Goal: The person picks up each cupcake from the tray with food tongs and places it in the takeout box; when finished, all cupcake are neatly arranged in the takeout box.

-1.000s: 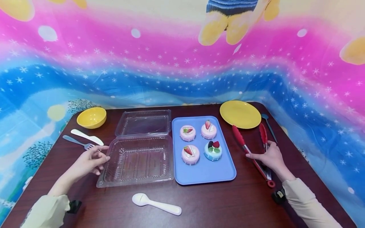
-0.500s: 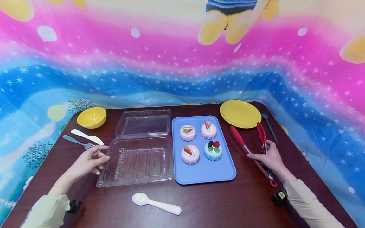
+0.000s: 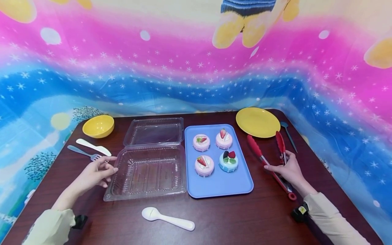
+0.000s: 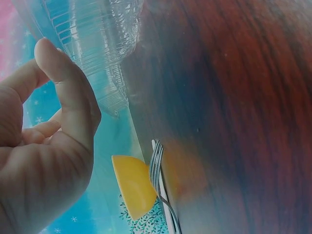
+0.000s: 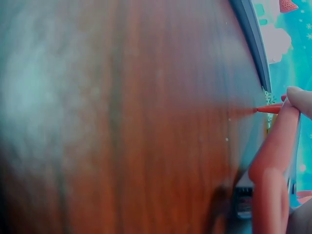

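Observation:
In the head view my right hand [image 3: 292, 170] holds red-tipped metal tongs [image 3: 257, 149], thumb on one arm and fingers at the other. The tongs' arms stand spread, tips pointing away from me. The right wrist view shows the red handle [image 5: 275, 151] under the thumb. My left hand [image 3: 96, 173] has thumb and curled finger at the left rim of a clear plastic clamshell container [image 3: 150, 172], its lid [image 3: 154, 132] folded back. Right of it, a blue tray [image 3: 222, 187] carries three pink cakes [image 3: 204, 166] and a blue one [image 3: 228, 162], topped with fruit.
A white spoon [image 3: 168, 219] lies in front of the container. Behind the left hand are a fork [image 3: 82, 152], a white knife [image 3: 93, 147] and a yellow bowl [image 3: 98, 126]. A yellow plate [image 3: 258, 122] and a dark spoon-like utensil [image 3: 289, 136] lie at the back right.
The tongs have turned slightly, their tips shifting a little left and away from me, mostly in the first half second. The left hand, container and cakes have stayed put.

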